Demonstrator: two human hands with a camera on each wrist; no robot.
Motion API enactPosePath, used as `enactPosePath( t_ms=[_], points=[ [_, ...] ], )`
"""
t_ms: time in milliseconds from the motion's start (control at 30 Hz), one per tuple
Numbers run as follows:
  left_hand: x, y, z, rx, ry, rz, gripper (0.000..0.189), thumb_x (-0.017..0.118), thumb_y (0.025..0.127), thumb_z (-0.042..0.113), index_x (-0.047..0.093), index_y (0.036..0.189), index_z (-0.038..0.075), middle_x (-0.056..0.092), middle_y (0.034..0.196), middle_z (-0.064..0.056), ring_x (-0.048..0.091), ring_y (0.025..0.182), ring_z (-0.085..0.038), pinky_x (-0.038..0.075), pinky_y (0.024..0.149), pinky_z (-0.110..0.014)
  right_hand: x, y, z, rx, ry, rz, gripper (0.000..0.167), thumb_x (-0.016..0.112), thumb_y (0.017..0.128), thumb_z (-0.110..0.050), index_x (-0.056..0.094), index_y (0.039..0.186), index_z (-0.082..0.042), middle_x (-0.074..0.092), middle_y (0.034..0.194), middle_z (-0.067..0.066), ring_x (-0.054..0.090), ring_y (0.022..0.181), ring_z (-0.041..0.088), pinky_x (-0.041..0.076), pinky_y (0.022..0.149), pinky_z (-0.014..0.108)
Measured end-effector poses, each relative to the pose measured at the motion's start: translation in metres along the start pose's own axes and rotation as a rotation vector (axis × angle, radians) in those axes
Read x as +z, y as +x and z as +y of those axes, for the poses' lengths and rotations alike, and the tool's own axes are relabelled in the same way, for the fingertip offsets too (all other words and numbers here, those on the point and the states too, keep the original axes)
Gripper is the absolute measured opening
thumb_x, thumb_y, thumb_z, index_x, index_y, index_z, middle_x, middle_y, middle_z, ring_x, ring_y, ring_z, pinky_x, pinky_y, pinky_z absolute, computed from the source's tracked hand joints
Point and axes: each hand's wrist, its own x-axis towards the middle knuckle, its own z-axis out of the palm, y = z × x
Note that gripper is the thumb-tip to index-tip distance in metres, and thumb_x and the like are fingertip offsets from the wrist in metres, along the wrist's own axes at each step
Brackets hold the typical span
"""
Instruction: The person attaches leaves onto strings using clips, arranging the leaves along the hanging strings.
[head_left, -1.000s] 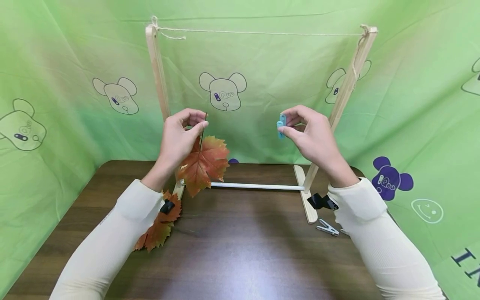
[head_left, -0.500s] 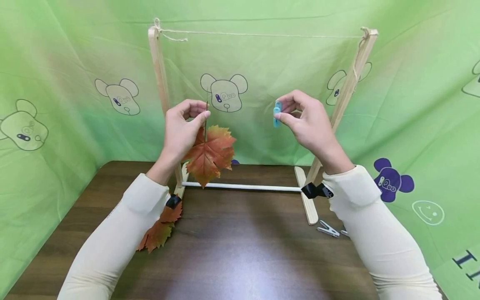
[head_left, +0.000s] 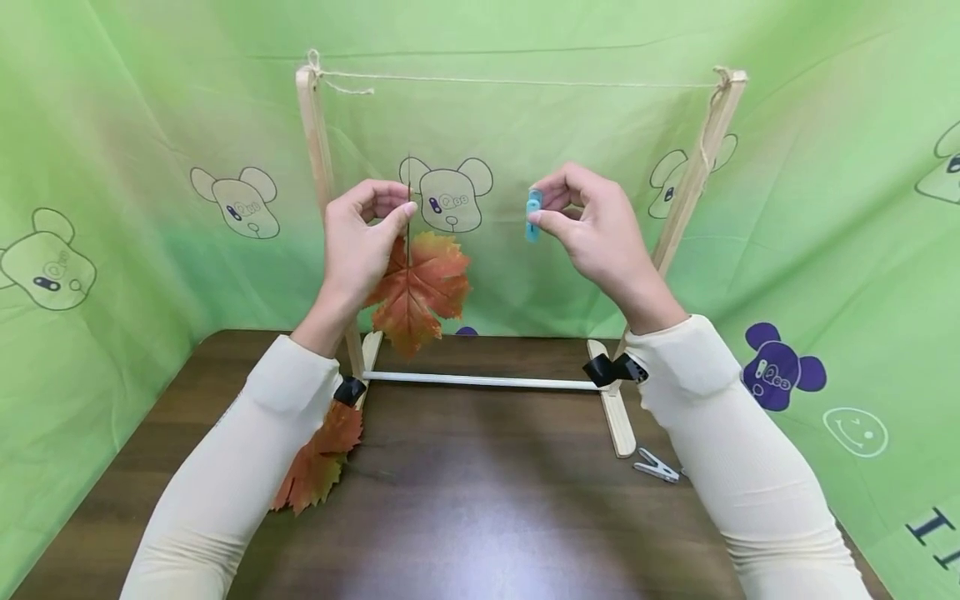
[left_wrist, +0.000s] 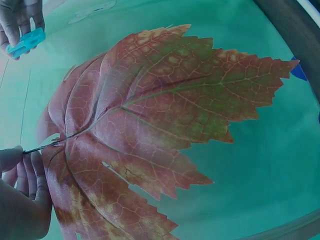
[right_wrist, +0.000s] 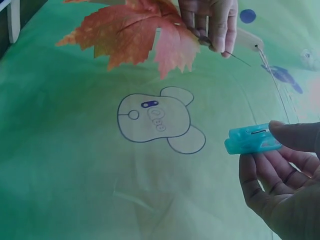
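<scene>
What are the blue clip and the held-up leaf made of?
The blue clip looks like smooth, slightly shiny plastic, with even colour and soft highlights. The leaf may be mostly matte fabric, because its veins look printed, though I can't be sure.

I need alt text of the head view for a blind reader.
A person's left hand holds an orange maple leaf by its stem, while the right hand pinches a blue clothespin. Behind them, a string spans two wooden posts; at least one more leaf and a pale clothespin lie on the table.
</scene>
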Motion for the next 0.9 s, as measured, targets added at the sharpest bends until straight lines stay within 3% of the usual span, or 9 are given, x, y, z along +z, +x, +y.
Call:
enactPosePath(
  t_ms=[167,400,700,900],
  points=[
    [0.001,0.005,0.004,-0.003,-0.012,0.015,0.017,0.077,0.094,0.005,0.076,0.108,-0.003,0.073,0.093,0.0,0.065,0.083,-0.013,0.054,0.076,-0.02,0.005,0.008,-0.005,-0.005,0.031,-0.007,0.012,0.072,0.094,0.003,0.071,0.104,-0.004,0.069,0.09,-0.005,0.064,0.089,0.015,0.053,0.089,0.029],
    [0.004,0.014,0.008,0.012,-0.037,0.028,0.017,0.077,0.094,0.003,0.075,0.109,-0.004,0.076,0.1,-0.014,0.065,0.081,-0.012,0.055,0.074,-0.021,0.016,0.02,-0.009,-0.032,0.096,-0.001,0.013,0.073,0.092,0.006,0.072,0.101,-0.003,0.069,0.084,-0.005,0.064,0.087,0.016,0.053,0.083,0.028],
    [0.005,0.024,0.008,-0.006,-0.112,0.056,0.017,0.077,0.091,-0.001,0.074,0.107,-0.006,0.071,0.087,0.004,0.064,0.077,-0.011,0.054,0.069,-0.019,0.027,0.035,-0.023,-0.059,0.172,0.0,0.012,0.073,0.092,0.006,0.072,0.099,-0.004,0.069,0.085,-0.003,0.063,0.088,0.018,0.053,0.085,0.029],
    [0.005,0.029,0.013,-0.001,-0.144,0.052,0.013,0.077,0.092,-0.001,0.075,0.104,-0.004,0.071,0.086,0.004,0.064,0.074,-0.012,0.054,0.067,-0.02,0.03,0.042,-0.032,-0.081,0.225,-0.001,0.013,0.072,0.091,0.007,0.072,0.094,-0.005,0.069,0.082,-0.001,0.063,0.083,0.019,0.051,0.079,0.029]
  ],
)
